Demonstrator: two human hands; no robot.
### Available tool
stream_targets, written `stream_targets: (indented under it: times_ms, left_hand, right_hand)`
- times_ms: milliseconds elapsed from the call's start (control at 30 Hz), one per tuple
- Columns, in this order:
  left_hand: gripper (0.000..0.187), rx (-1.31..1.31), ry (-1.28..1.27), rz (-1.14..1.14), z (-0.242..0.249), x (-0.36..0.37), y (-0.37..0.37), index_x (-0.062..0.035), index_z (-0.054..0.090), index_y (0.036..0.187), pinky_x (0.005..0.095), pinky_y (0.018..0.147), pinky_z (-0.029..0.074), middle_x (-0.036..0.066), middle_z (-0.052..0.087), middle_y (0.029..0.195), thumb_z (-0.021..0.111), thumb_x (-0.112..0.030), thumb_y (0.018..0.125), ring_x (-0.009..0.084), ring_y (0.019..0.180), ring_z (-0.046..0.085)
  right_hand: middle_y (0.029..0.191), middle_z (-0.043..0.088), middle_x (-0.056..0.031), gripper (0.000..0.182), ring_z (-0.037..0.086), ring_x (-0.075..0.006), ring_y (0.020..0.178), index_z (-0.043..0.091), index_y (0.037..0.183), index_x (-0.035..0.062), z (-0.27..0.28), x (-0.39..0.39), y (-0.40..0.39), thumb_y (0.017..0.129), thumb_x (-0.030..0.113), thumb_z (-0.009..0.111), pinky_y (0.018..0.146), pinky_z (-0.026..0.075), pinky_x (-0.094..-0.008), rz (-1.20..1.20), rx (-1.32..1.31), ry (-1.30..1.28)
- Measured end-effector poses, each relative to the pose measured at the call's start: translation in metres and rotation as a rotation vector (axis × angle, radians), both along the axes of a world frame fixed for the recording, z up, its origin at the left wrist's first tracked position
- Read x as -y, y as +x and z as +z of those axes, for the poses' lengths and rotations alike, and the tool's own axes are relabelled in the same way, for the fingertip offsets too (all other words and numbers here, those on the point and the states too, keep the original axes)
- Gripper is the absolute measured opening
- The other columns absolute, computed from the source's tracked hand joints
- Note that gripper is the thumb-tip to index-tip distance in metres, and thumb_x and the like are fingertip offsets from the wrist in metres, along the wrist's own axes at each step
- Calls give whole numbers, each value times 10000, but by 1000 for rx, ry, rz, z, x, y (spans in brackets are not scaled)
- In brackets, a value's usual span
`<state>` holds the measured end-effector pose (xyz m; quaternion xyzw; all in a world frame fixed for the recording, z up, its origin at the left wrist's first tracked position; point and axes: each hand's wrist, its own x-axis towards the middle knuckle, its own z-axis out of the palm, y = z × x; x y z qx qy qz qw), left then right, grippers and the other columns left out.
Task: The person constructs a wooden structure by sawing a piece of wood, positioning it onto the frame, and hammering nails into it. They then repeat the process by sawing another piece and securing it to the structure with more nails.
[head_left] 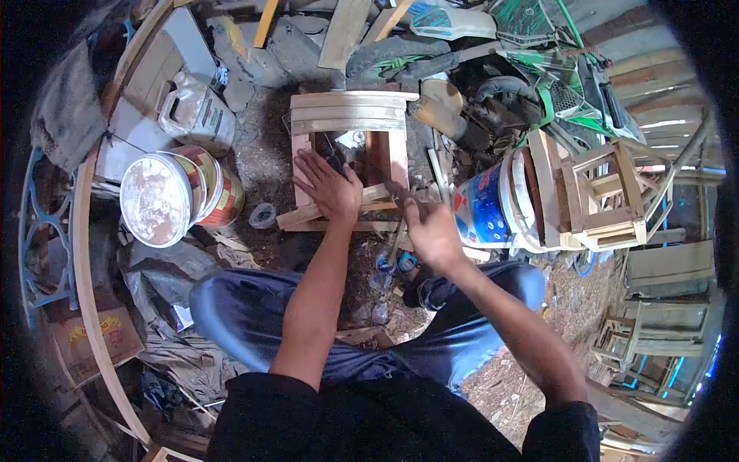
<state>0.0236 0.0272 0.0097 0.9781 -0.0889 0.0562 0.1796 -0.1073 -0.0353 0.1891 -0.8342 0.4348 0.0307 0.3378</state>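
In front of me stands a small wooden frame point(350, 113) with pale slats across its far end and an opening in its middle. My left hand point(331, 186) lies on its near left part, fingers spread, beside a dark object inside the opening. My right hand point(433, 237) is closed around a dark, narrow hand tool point(398, 192), which points up and left toward the frame's near right corner. What kind of tool it is I cannot tell. A loose-looking wooden strip point(304, 217) runs across the near side of the frame, under my left wrist.
Paint buckets point(156, 202) and a white jerrycan point(196, 119) stand at left. To the right are a blue bucket point(485, 202) and a small wooden stool frame point(604, 196). Green motorcycle parts point(550, 96) and boards point(344, 35) crowd the far side. A clear plastic cup point(262, 215) sits near the frame.
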Motion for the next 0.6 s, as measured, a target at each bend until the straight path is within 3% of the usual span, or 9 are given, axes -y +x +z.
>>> stream_targets:
  times_ms: [133, 367, 433, 467, 567, 600]
  left_hand:
    - [853, -23, 74, -16, 4, 1, -3, 71, 93, 1464, 527, 1148, 8, 221, 38, 1554, 483, -385, 858, 342, 1447, 11]
    - [856, -57, 49, -26, -2, -1, -5, 74, 63, 1466, 542, 1142, -7, 232, 10, 1553, 461, -344, 834, 356, 1446, -26]
    - [845, -62, 21, -49, 3, 0, 0, 72, 66, 1467, 541, 1142, -8, 225, 10, 1555, 461, -329, 837, 360, 1445, -32]
    - [828, -98, 2, -40, 7, 2, 2, 76, 90, 1463, 542, 1141, -3, 222, 17, 1556, 467, -315, 838, 365, 1445, -24]
    - [810, -20, 20, -76, 0, -5, 0, 79, 110, 1460, 545, 1140, 2, 223, 28, 1556, 464, -300, 838, 366, 1445, -15]
    - [801, -11, 25, -84, -3, -7, -1, 77, 115, 1461, 543, 1141, 6, 214, 35, 1558, 460, -293, 840, 358, 1447, -10]
  right_hand:
    - [770, 604, -342, 450, 626, -461, 798, 633, 855, -119, 4, 3, -11, 913, 314, 524, 730, 515, -455, -56, 63, 156]
    - [717, 614, -319, 441, 643, -445, 750, 642, 830, -100, 3, 13, -5, 901, 324, 549, 686, 506, -468, -7, -30, 106]
    - [689, 611, -316, 463, 648, -442, 721, 642, 819, -99, 9, 13, 2, 893, 350, 561, 667, 511, -482, -30, -6, 253]
    - [676, 609, -315, 481, 645, -443, 689, 639, 818, -101, -4, 7, 3, 892, 367, 561, 649, 519, -480, -31, 92, 182]
    - [678, 613, -311, 492, 651, -433, 694, 638, 837, -107, -18, -11, -10, 888, 377, 566, 658, 525, -476, 51, 51, 48]
    - [701, 617, -319, 516, 653, -443, 723, 633, 867, -126, -16, 9, -8, 887, 384, 556, 682, 530, -471, -58, 53, 122]
